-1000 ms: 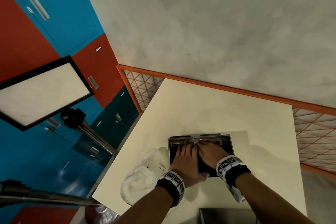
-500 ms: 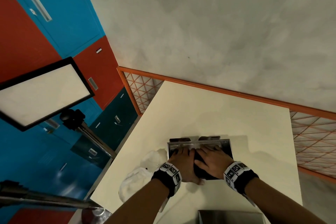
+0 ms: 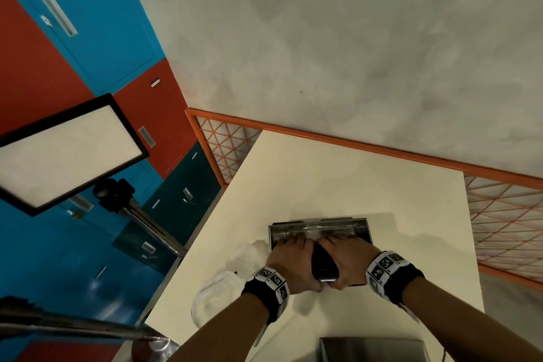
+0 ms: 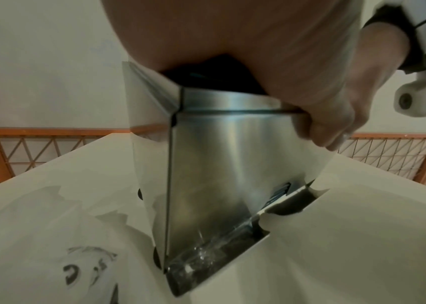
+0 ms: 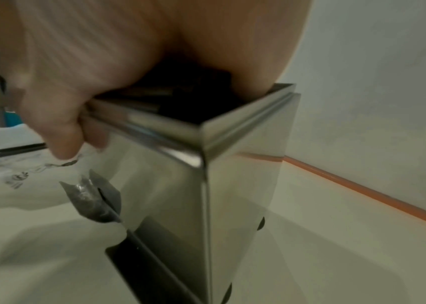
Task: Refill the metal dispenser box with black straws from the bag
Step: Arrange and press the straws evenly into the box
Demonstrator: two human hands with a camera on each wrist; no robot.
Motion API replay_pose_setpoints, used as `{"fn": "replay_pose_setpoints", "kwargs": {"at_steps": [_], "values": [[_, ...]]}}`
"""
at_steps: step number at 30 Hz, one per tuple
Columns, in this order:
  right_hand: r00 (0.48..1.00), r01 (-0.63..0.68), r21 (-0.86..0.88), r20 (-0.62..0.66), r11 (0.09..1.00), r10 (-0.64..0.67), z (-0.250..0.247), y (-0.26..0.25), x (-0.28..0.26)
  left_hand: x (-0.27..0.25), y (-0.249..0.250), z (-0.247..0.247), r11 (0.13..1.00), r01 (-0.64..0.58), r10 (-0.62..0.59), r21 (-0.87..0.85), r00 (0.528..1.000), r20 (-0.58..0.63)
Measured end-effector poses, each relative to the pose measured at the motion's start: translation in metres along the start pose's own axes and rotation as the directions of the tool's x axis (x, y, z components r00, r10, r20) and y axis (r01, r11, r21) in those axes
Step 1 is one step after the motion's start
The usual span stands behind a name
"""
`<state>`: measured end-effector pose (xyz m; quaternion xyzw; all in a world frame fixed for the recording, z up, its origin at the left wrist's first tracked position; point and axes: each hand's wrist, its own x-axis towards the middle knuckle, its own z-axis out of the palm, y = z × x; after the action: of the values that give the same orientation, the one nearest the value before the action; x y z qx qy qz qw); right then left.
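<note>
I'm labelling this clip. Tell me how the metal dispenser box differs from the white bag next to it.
The metal dispenser box is shiny, rigid and upright; the white bag is soft, crumpled and slumped. The box is open-topped with black straws inside; the bag's contents are hidden. The left hand and right hand grip the box's near rim; neither holds the bag. Both rest side by side on the cream table.

Dim, soft shadows; wrist views blurred, edge-warped.
</note>
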<state>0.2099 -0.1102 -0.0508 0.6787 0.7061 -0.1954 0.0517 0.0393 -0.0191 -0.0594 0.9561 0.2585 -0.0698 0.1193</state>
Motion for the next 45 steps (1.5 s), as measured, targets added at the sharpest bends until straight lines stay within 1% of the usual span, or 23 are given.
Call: {"fn": "replay_pose_setpoints", "kwargs": {"at_steps": [4,8,12,16,21,27,35,45], "values": [[1.0,-0.001,-0.012,-0.025,1.0,0.0,0.003,0.0,-0.001,-0.001,0.0,0.001,1.0,-0.004,0.004,-0.011,1.0,0.005],[1.0,-0.024,-0.018,0.011,1.0,0.025,0.003,-0.002,-0.001,-0.003,0.001,0.0,0.999,-0.015,0.015,-0.035,1.0,0.018],[0.998,-0.062,-0.06,0.028,0.996,0.064,0.003,-0.009,-0.001,-0.006,0.002,0.003,0.999,-0.035,0.034,-0.021,0.999,-0.023],[0.998,-0.05,-0.063,-0.03,0.997,0.048,0.005,-0.012,-0.006,-0.01,0.003,0.008,0.998,-0.063,0.064,0.03,0.996,-0.069],[0.996,-0.032,-0.101,-0.089,0.994,0.023,0.012,-0.015,-0.013,-0.014,0.004,0.012,0.996,-0.072,0.077,0.05,0.991,-0.111],[0.991,-0.035,-0.124,-0.13,0.992,0.018,0.01,-0.014,-0.011,-0.01,0.001,0.011,0.997,-0.073,0.077,0.039,0.991,-0.111],[0.995,-0.061,-0.127,-0.087,0.99,0.05,0.004,-0.016,-0.008,-0.005,-0.001,0.007,0.996,-0.081,0.083,0.032,0.993,-0.083],[0.987,-0.104,-0.143,-0.137,0.984,0.084,0.008,-0.02,-0.011,-0.005,-0.001,0.007,0.994,-0.097,0.102,0.055,0.99,-0.098]]}}
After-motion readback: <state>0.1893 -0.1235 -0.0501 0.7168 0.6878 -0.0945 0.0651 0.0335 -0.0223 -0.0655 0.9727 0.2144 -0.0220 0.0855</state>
